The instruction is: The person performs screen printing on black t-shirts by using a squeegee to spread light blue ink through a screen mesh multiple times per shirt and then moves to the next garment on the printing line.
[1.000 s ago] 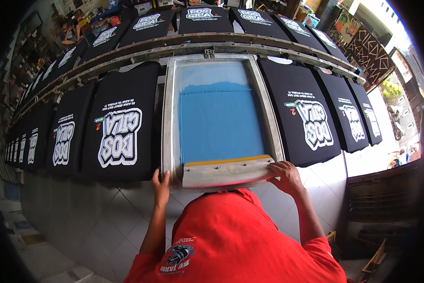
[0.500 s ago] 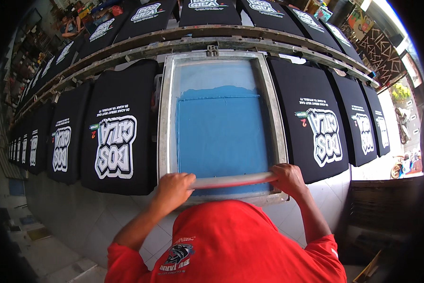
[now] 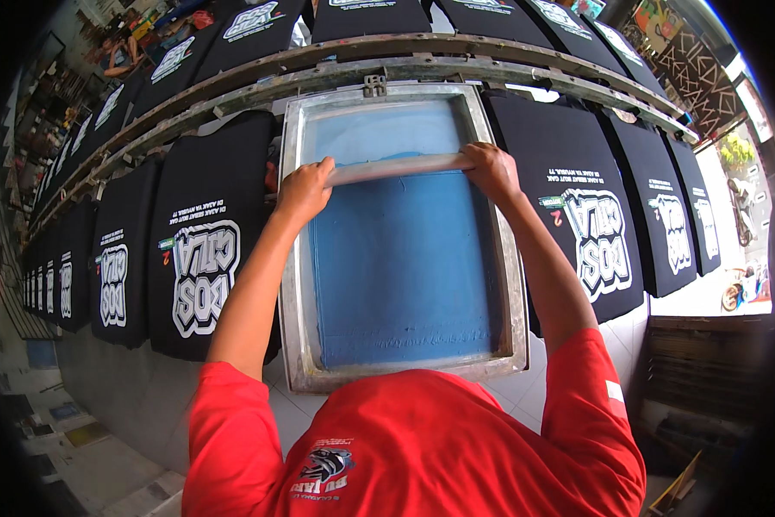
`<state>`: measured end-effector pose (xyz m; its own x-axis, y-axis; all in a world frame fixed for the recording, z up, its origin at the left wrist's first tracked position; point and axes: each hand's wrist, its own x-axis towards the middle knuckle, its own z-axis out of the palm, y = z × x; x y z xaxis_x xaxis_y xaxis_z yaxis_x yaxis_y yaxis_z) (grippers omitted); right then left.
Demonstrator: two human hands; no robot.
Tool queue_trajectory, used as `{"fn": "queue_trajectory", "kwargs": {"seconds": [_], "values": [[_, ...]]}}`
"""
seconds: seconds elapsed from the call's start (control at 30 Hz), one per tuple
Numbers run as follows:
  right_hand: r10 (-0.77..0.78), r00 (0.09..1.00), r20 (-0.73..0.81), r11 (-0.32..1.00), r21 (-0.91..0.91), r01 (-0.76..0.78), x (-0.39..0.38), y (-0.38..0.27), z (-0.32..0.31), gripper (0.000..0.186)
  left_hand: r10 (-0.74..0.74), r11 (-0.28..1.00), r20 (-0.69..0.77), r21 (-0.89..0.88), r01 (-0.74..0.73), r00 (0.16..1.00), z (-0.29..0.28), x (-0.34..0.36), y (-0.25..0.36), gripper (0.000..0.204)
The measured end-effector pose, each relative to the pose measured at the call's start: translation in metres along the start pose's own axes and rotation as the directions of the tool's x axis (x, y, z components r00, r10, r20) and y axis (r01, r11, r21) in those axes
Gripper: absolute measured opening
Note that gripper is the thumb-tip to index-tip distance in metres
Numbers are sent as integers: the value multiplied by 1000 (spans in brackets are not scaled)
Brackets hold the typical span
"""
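Observation:
A squeegee [image 3: 396, 167] lies across the far part of a screen printing frame [image 3: 294, 284]. My left hand [image 3: 306, 191] is closed round its left end, and my right hand [image 3: 492, 172] grips the right end. Below the squeegee, smooth blue ink [image 3: 396, 258] covers the mesh, with a rougher band of ink near the frame's near edge. Beyond it the mesh [image 3: 387, 129] looks paler blue. What lies beneath the screen is hidden.
Black printed T-shirts [image 3: 202, 189] flank the screen on the left, with another black shirt [image 3: 560, 155] on the right. A long metal rail [image 3: 232, 86] runs behind, and a second row of shirts lies past it. A hinge clamp [image 3: 375, 84] sits at the frame's far edge.
Both hands have moved the squeegee from the near end of the screen to the far part. My arms are now stretched out over the frame, and the near strip of ink is exposed.

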<state>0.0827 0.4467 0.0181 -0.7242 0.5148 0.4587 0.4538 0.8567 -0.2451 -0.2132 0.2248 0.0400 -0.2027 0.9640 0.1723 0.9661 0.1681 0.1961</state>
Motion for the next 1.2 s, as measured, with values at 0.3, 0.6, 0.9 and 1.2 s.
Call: {"fn": "queue_trajectory", "kwargs": {"seconds": [0.3, 0.6, 0.9, 1.2], "values": [[-21, 894, 447, 999, 41, 3, -13, -16, -34, 31, -31, 970, 367, -213, 116, 930, -43, -31, 14, 31], [171, 682, 711, 964, 23, -265, -137, -113, -134, 29, 44, 935, 607, -305, 181, 794, -81, -171, 82, 37], [102, 949, 298, 994, -67, -86, -227, -131, -108, 23, 24, 997, 139, -78, -13, 990, -30, -242, 105, 32], [40, 983, 182, 997, -68, -28, -267, -146, -121, 24, 121, 990, 27, -79, -118, 992, -31, -278, 122, 40]]}}
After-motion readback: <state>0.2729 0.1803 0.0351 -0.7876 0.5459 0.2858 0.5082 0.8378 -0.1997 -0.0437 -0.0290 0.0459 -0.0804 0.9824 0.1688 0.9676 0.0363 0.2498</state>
